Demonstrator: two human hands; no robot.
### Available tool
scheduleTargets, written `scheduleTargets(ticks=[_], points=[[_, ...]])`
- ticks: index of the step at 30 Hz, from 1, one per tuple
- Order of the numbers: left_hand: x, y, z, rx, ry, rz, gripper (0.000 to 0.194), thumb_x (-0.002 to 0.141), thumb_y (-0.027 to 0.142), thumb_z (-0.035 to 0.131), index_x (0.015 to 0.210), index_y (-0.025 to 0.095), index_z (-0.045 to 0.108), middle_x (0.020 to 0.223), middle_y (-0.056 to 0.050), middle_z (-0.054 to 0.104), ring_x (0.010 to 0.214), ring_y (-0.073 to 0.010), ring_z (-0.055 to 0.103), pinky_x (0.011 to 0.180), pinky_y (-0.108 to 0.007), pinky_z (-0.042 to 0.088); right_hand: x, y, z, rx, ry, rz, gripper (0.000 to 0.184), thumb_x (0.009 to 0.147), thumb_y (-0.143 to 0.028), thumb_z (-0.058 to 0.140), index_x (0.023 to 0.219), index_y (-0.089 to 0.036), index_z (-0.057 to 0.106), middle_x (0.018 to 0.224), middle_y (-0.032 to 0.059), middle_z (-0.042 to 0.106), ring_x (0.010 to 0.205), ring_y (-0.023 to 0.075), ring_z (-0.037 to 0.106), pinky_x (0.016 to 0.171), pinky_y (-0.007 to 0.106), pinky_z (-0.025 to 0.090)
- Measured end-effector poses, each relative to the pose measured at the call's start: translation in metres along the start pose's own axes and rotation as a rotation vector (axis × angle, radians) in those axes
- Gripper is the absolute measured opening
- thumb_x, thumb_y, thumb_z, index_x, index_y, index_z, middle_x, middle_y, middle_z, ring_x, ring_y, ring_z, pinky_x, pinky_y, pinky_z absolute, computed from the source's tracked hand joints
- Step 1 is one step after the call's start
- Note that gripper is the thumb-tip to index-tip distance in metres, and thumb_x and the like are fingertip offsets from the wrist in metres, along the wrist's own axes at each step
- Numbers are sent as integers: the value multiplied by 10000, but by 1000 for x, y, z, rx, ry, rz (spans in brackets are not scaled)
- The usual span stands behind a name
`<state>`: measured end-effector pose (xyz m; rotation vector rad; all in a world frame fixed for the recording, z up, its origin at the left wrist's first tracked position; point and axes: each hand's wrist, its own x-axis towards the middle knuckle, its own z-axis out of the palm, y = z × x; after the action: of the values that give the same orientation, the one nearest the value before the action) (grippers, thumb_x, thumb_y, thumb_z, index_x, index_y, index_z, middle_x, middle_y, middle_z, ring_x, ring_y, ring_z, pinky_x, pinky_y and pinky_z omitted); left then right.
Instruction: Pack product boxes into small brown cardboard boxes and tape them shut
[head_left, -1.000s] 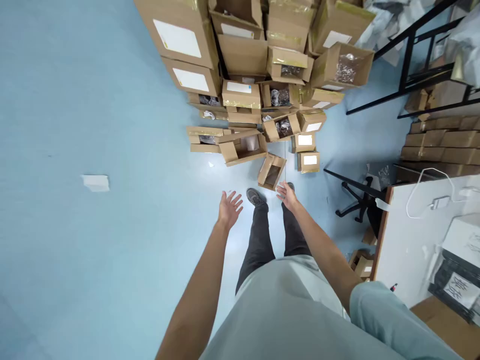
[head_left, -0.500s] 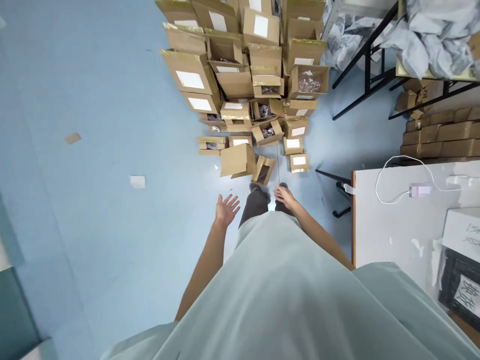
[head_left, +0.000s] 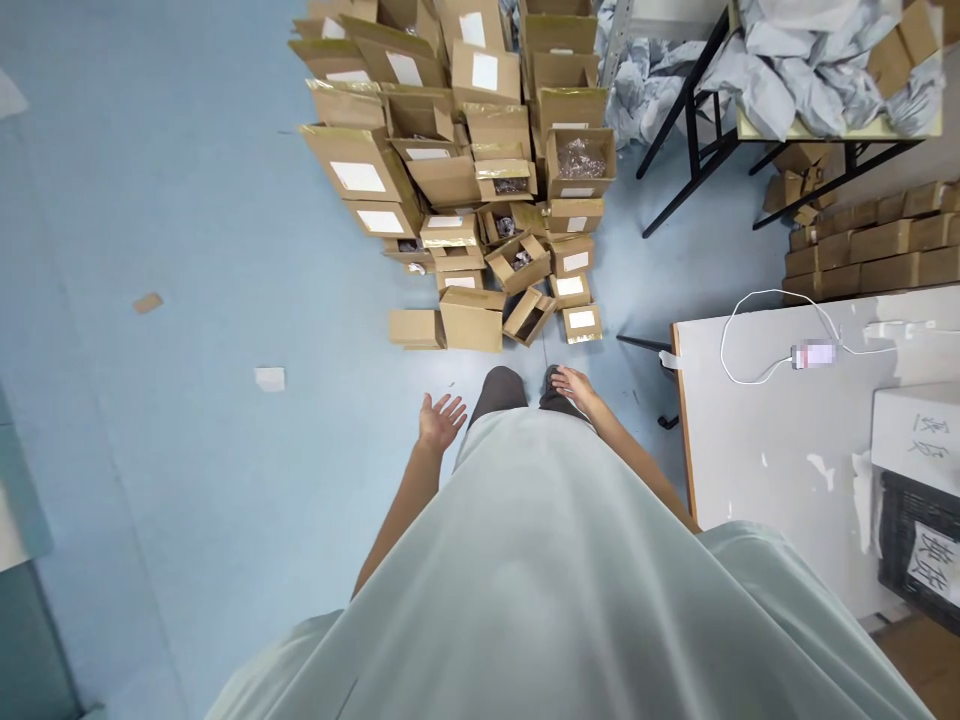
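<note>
My left hand (head_left: 439, 420) hangs out in front of me with fingers spread and holds nothing. My right hand (head_left: 573, 384) is also held out with fingers apart, empty, just above my shoes. Both hover over the blue floor, short of a tall heap of brown cardboard boxes (head_left: 457, 150). Nearest to the hands lie a closed box (head_left: 472, 322), a small open box on its side (head_left: 529, 315) and a small labelled box (head_left: 581, 322).
A white table (head_left: 780, 440) with a white cable and charger (head_left: 814, 353) stands to my right. A black-framed bench (head_left: 825, 110) piled with grey wrapping is at the back right, with stacked flat cartons (head_left: 870, 240) under it. Paper scraps (head_left: 270, 378) lie on the floor at left.
I have straightened up and drawn back from the boxes, so they look smaller and farther. An open box on the floor now lies closed side up. Both hands stayed open.
</note>
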<state>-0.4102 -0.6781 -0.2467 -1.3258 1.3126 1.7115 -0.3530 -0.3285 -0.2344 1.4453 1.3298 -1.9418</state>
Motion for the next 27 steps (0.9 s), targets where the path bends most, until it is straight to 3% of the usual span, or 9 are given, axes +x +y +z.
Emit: scheduleTargets(ticks=[4,9,17,22,27], points=[[4,1,-9,41,12,-34,659,1218,655,354,1683,278,630,1755,-208,625,1626,-316,628,1297,-456,550,-7,8,-6,0,33,36,156,1154,-338,671,1110,-225,768,1155,74,889,933,150,812,916,249,649],[16,12,-25,72,0,-61,624,1220,643,379,1666,285,629,1774,-195,609,1610,-306,639,1279,-434,562,-12,13,7,-17,87,83,134,1131,-314,713,1082,-206,776,1121,95,888,889,159,809,891,260,652],[46,68,-50,110,-78,-85,590,1218,621,415,1621,255,645,1752,-207,634,1596,-304,653,1295,-422,537,-34,11,53,17,209,48,64,1088,-294,736,1076,-232,749,1129,95,887,927,181,831,890,284,674],[53,104,-36,196,-137,-82,567,1213,594,433,1617,254,641,1741,-215,640,1570,-317,674,1289,-456,544,-56,13,73,115,222,15,94,1099,-275,699,1049,-227,763,1127,107,890,935,193,838,889,297,687],[48,133,5,286,-189,-22,540,1217,581,423,1578,259,663,1719,-198,661,1498,-295,723,1252,-429,568,-65,12,56,249,225,-42,122,1120,-272,667,1072,-221,766,1141,108,897,949,187,837,934,295,674]])
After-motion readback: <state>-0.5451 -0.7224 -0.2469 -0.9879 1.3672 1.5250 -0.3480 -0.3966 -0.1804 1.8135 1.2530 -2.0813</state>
